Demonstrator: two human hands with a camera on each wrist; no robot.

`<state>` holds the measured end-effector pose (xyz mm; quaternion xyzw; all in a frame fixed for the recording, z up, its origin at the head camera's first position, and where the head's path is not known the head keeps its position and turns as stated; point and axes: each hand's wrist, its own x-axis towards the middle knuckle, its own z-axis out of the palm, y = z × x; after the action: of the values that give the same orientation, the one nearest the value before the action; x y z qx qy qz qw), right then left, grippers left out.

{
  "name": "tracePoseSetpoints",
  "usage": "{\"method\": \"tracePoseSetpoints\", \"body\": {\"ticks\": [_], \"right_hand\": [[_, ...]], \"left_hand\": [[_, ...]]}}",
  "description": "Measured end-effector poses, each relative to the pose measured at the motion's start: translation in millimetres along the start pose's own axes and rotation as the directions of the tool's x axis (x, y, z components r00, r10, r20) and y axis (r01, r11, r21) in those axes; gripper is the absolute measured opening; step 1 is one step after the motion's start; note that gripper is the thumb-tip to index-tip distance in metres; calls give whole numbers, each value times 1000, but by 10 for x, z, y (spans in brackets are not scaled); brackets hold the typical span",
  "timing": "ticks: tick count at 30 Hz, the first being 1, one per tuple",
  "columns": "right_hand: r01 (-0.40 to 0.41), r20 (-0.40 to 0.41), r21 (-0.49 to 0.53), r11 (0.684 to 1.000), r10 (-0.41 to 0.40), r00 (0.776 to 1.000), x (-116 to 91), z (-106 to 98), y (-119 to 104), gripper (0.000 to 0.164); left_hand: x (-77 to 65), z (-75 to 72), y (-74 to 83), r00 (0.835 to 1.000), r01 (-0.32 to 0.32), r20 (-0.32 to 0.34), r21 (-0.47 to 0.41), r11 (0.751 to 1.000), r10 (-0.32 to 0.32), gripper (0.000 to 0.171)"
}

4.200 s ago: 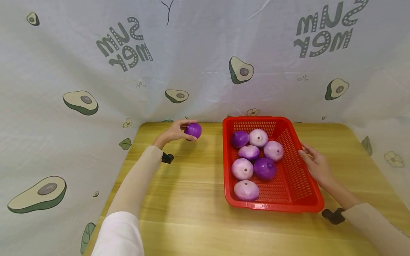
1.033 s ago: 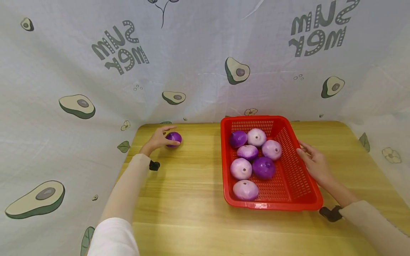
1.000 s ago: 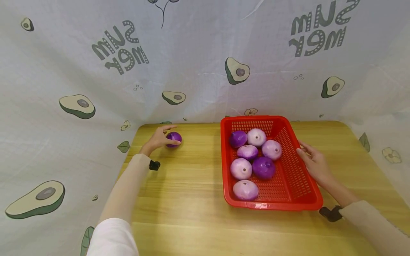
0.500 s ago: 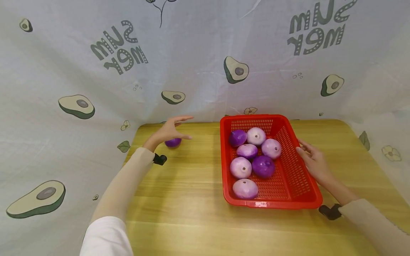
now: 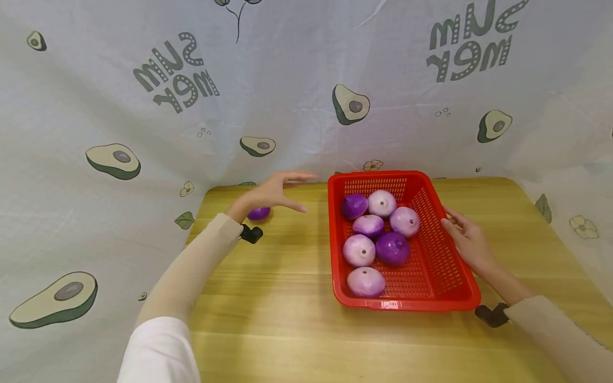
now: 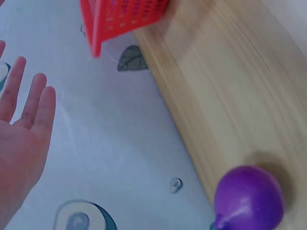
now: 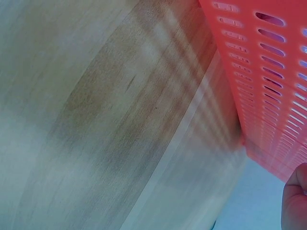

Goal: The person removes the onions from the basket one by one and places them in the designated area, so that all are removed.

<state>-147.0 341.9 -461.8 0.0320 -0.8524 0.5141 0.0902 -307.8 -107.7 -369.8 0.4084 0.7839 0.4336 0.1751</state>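
My left hand [image 5: 268, 194] is raised over the back left of the table, thumb and fingers spread and nothing between them. Behind its wrist a dark purple onion [image 5: 259, 214] sits on the table, partly hidden by the hand. The left wrist view shows this onion [image 6: 249, 199] whole on the wood, well apart from the straight fingers [image 6: 44, 110]. My right hand [image 5: 471, 244] holds the right rim of a red plastic basket [image 5: 404, 304]. Inside the basket lie several onions, some pale like the front one [image 5: 366, 282], some dark purple like another [image 5: 392, 248].
The wooden table [image 5: 278, 319] extends in front of and to both sides of the basket. A white curtain [image 5: 287, 69] printed with avocados hangs close behind the table's back edge and down the left side.
Earlier, my left hand set the dark purple onion down at the back left and let go. It has since moved right toward the basket. My right hand stays at the rim.
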Motion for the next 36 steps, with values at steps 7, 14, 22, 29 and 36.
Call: {"method": "tracePoseSetpoints", "body": {"ticks": [7, 14, 22, 29, 36], "right_hand": [[8, 4, 36, 999, -8, 1000, -1, 4, 14, 53], [12, -7, 42, 999, -12, 1000, 1, 8, 34, 53], [9, -10, 26, 1000, -9, 1000, -2, 9, 21, 53], [2, -4, 38, 999, -2, 1000, 0, 9, 19, 53], [-2, 9, 57, 998, 1, 1000, -9, 0, 20, 55]], "left_hand": [[151, 171, 211, 991, -77, 110, -13, 997, 78, 76], [265, 346, 315, 967, -129, 211, -60, 990, 139, 72], [379, 559, 335, 927, -138, 331, -136, 981, 176, 68], [441, 760, 357, 890, -127, 412, -191, 973, 197, 70], [459, 921, 360, 868, -82, 457, -254, 964, 194, 68]]}}
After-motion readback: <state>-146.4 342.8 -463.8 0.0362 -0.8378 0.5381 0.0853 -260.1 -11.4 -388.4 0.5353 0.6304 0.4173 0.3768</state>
